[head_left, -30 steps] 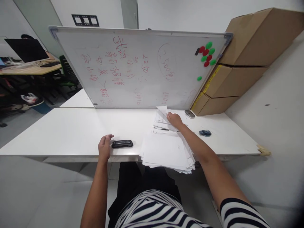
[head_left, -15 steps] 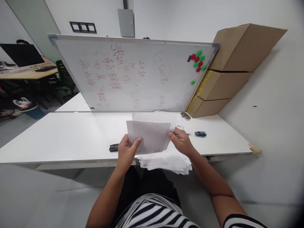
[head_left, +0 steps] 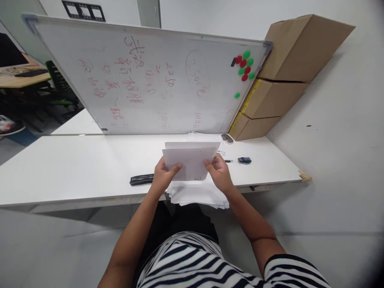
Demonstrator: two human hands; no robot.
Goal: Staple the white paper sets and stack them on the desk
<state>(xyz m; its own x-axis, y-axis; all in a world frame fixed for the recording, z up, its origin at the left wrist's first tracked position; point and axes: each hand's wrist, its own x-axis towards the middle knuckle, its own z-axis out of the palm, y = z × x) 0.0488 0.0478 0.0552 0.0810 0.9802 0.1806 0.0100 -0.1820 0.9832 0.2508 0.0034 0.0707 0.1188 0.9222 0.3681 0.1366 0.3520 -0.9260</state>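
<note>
Gripped by both hands, a few sheets of paper [head_left: 187, 163] stand tilted above the table [head_left: 90, 160], the left hand [head_left: 162, 176] closed on their left edge with its thumb in front, the right hand [head_left: 219, 172] pinching their right edge the same way. Leftmost, just beside the left hand and partly hidden by it, lies a black stapler [head_left: 141, 179], not in use. Between the hands, the back paper shows above the front one, so the sheets are lifted together but their top edges are not yet even; how many there are, I cannot tell. Directly below the grip, a loose, ragged stack [head_left: 198, 196] hangs over the table's near edge, apparently left to be dealt with. Beyond the grip, against the whiteboard [head_left: 168, 116], more papers [head_left: 202, 137] lie partly covered, and whether those are finished is unclear. Right of the grip come a mouse [head_left: 227, 139] near the board, a pen [head_left: 229, 161] close past the right hand, and a small dark packet [head_left: 244, 160] farther out.
</note>
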